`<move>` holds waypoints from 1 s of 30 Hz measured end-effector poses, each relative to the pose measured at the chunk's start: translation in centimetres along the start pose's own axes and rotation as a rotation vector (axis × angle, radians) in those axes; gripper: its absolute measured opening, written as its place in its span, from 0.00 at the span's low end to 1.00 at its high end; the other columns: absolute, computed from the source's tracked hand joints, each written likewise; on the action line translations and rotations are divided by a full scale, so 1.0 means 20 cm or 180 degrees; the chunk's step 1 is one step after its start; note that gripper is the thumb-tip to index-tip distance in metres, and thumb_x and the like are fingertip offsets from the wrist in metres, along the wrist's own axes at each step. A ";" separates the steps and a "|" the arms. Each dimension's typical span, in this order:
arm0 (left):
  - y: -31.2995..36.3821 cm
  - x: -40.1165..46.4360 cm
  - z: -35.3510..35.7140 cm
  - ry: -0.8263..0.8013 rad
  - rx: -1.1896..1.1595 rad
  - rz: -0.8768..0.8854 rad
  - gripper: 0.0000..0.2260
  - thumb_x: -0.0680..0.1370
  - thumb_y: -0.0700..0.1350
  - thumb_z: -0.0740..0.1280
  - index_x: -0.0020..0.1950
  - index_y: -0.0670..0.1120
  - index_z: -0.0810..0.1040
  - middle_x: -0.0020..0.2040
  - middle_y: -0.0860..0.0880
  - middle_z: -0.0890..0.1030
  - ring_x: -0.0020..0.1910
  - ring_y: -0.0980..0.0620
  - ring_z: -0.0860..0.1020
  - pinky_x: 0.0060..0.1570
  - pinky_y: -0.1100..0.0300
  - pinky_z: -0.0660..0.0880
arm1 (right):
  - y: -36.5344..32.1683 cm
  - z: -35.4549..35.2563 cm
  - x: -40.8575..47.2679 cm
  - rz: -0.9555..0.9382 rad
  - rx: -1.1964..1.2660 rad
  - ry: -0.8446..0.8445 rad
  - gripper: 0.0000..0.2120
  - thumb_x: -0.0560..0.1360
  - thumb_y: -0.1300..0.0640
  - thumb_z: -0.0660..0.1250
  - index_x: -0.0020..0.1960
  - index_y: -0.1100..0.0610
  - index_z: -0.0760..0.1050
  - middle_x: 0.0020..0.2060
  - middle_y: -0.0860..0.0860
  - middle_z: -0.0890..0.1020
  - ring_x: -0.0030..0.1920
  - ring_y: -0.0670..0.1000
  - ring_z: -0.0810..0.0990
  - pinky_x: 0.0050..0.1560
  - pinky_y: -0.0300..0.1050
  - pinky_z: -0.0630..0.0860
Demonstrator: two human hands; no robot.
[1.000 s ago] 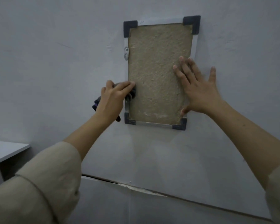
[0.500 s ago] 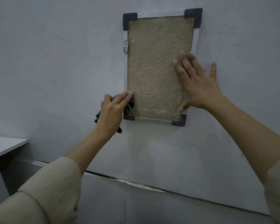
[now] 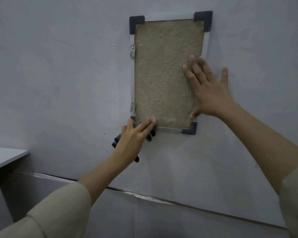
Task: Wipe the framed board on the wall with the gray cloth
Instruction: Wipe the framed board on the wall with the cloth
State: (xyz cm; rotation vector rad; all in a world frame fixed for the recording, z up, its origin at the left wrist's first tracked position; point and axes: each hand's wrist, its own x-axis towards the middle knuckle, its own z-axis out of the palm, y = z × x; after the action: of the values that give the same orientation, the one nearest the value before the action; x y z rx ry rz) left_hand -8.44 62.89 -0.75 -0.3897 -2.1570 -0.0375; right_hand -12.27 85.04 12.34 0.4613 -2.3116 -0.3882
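So the framed board is hanging on a pale gray wall, tall and narrow, with a rough tan cork-like face, a thin silver frame and dark plastic corner caps. Two small metal hanger brackets sit on its left edge, one near the top and one near the bottom.

The left hand is down at the board's bottom left corner, fingers curled over the gray cloth and pressing it against the frame there. The cloth is mostly hidden under the hand; dark bits of it stick out by the fingertips, to the left of the knuckles and below the wrist. That corner's cap is nearly covered.

The right hand holds nothing. It's spread flat with fingers apart, palm on the lower right part of the board, fingers pointing up and left over the tan face, the outermost finger reaching past the right frame edge onto the wall.

Both arms wear beige sleeves pushed up the forearm. A white counter corner pokes in at the far left, well apart from the board, and a cracked seam runs across the wall lower down.
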 end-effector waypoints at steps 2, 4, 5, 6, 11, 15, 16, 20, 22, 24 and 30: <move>-0.03 0.01 -0.02 0.0014 -0.0031 0.0082 0.29 0.72 0.25 0.57 0.70 0.45 0.70 0.68 0.48 0.73 0.46 0.38 0.72 0.43 0.47 0.72 | 0.01 0.00 0.00 0.0011 0.0008 0.0019 0.71 0.53 0.35 0.76 0.74 0.53 0.29 0.73 0.50 0.31 0.73 0.52 0.30 0.65 0.75 0.45; -0.10 0.09 -0.04 0.0376 -0.0318 -0.0506 0.27 0.73 0.26 0.56 0.69 0.46 0.71 0.66 0.45 0.75 0.47 0.38 0.71 0.46 0.45 0.73 | 0.01 0.01 -0.01 0.0012 0.0010 0.0026 0.70 0.53 0.35 0.77 0.74 0.53 0.30 0.73 0.50 0.31 0.73 0.52 0.30 0.65 0.75 0.45; -0.12 0.13 -0.05 0.0580 -0.0462 -0.0923 0.26 0.75 0.27 0.56 0.69 0.46 0.71 0.66 0.45 0.75 0.49 0.38 0.70 0.49 0.44 0.73 | 0.01 0.01 -0.01 0.0005 0.0003 0.0031 0.70 0.53 0.35 0.77 0.74 0.53 0.29 0.73 0.50 0.31 0.73 0.52 0.30 0.65 0.75 0.45; -0.12 0.15 -0.05 0.0692 -0.0535 -0.1234 0.26 0.75 0.27 0.57 0.69 0.47 0.70 0.67 0.46 0.74 0.51 0.39 0.69 0.51 0.43 0.73 | 0.00 0.01 -0.01 0.0003 -0.0003 0.0034 0.70 0.53 0.36 0.77 0.74 0.53 0.29 0.73 0.50 0.31 0.73 0.52 0.30 0.65 0.75 0.45; 0.05 0.04 0.02 0.0323 -0.0299 -0.0490 0.28 0.73 0.25 0.56 0.68 0.45 0.72 0.68 0.47 0.74 0.45 0.37 0.71 0.42 0.45 0.74 | 0.00 0.02 0.00 0.0000 -0.0029 0.0053 0.71 0.53 0.35 0.76 0.74 0.53 0.29 0.73 0.50 0.31 0.73 0.53 0.30 0.65 0.75 0.46; -0.07 0.10 -0.02 0.0414 -0.0582 -0.0448 0.23 0.76 0.29 0.58 0.68 0.45 0.71 0.66 0.47 0.75 0.47 0.41 0.70 0.48 0.46 0.74 | 0.00 0.01 0.00 0.0005 -0.0018 0.0032 0.71 0.53 0.35 0.76 0.74 0.53 0.29 0.73 0.50 0.30 0.73 0.52 0.30 0.65 0.75 0.46; -0.11 0.13 -0.04 0.0634 -0.0646 -0.0716 0.22 0.76 0.29 0.58 0.68 0.44 0.71 0.65 0.47 0.76 0.48 0.41 0.69 0.50 0.48 0.74 | 0.01 0.01 0.00 0.0003 -0.0005 0.0032 0.71 0.53 0.35 0.76 0.74 0.53 0.29 0.73 0.50 0.31 0.73 0.52 0.30 0.65 0.75 0.46; -0.10 0.17 -0.04 0.0813 -0.0780 -0.1479 0.24 0.77 0.29 0.57 0.69 0.48 0.70 0.68 0.46 0.72 0.54 0.39 0.69 0.55 0.47 0.73 | 0.00 0.01 0.00 0.0010 -0.0032 0.0014 0.70 0.53 0.35 0.76 0.74 0.53 0.29 0.73 0.50 0.31 0.73 0.53 0.30 0.65 0.75 0.46; 0.00 0.11 -0.01 0.0514 -0.0704 -0.1129 0.25 0.77 0.29 0.57 0.70 0.49 0.69 0.70 0.47 0.70 0.52 0.40 0.69 0.53 0.45 0.72 | -0.01 0.01 0.00 0.0029 -0.0055 0.0015 0.70 0.54 0.35 0.76 0.74 0.54 0.29 0.73 0.51 0.30 0.73 0.53 0.30 0.65 0.75 0.46; 0.04 0.04 0.02 0.0266 -0.0555 -0.0655 0.28 0.75 0.25 0.57 0.70 0.47 0.68 0.70 0.50 0.70 0.48 0.41 0.68 0.50 0.44 0.72 | -0.01 0.01 0.00 0.0037 -0.0042 0.0007 0.70 0.54 0.36 0.76 0.74 0.54 0.29 0.73 0.50 0.30 0.73 0.53 0.30 0.65 0.75 0.46; -0.14 0.14 -0.07 0.0763 -0.0590 -0.1165 0.23 0.76 0.27 0.58 0.69 0.43 0.70 0.67 0.46 0.74 0.51 0.40 0.69 0.52 0.50 0.72 | -0.01 0.01 0.00 0.0018 -0.0043 0.0019 0.70 0.53 0.36 0.76 0.74 0.53 0.30 0.73 0.50 0.31 0.73 0.53 0.31 0.65 0.75 0.45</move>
State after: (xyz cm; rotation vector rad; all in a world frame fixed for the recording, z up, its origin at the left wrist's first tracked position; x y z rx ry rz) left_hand -9.63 60.67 2.74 -0.0837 -1.9653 -0.4695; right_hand -12.36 84.95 12.20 0.4488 -2.3026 -0.3990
